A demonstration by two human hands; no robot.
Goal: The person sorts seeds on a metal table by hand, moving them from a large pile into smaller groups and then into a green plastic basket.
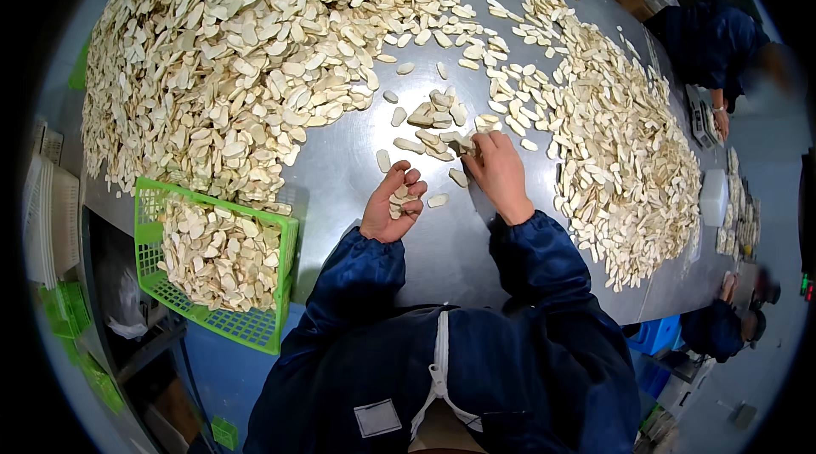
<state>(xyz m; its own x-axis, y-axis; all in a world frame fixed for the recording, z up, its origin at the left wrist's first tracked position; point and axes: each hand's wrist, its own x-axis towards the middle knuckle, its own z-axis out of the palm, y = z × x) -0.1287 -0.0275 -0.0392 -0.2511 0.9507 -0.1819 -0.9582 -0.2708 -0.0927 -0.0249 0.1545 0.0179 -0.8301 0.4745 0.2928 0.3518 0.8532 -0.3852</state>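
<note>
My left hand (pixel 393 206), palm up with curled fingers, holds several pale oval slices (pixel 398 201) that look like dried root. To its right, my right hand (pixel 503 175) reaches palm down to a small cluster of slices (pixel 433 110). Its thumb and fingers are pinched on a pale slice (pixel 460 142) at the cluster's near edge; the fingertips partly cover it. Loose slices lie singly on the metal table (pixel 340 167) around both hands. Dark blue sleeves cover my forearms.
A large slice heap (pixel 229 54) covers the table's left; another heap (pixel 625 156) lies right. A green plastic basket (pixel 285 284) of slices sits at the near left edge. Stacked white baskets (pixel 53 216) stand beyond. At right, a person (pixel 710 42) is beside a scale (pixel 702 118).
</note>
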